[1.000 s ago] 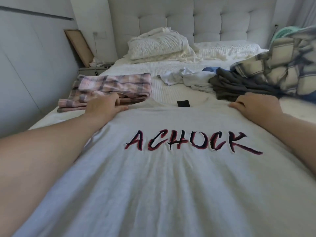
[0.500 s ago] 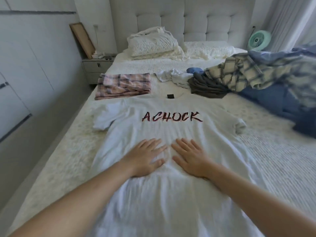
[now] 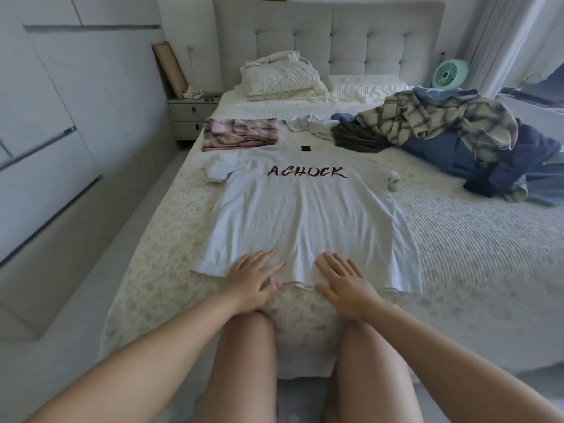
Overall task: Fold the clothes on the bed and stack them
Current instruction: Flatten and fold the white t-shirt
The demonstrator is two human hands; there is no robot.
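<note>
A white T-shirt lies spread face up on the bed, its red "ACHOCK" lettering toward the headboard, both sleeves bunched. The left hand and right hand lie flat on its hem, side by side — fingers straight and spread, each grip wide and holding nothing. Past the collar, to the left, sits a folded pink plaid garment; to the right, a loose pile of unfolded clothes with a cream plaid shirt on top.
</note>
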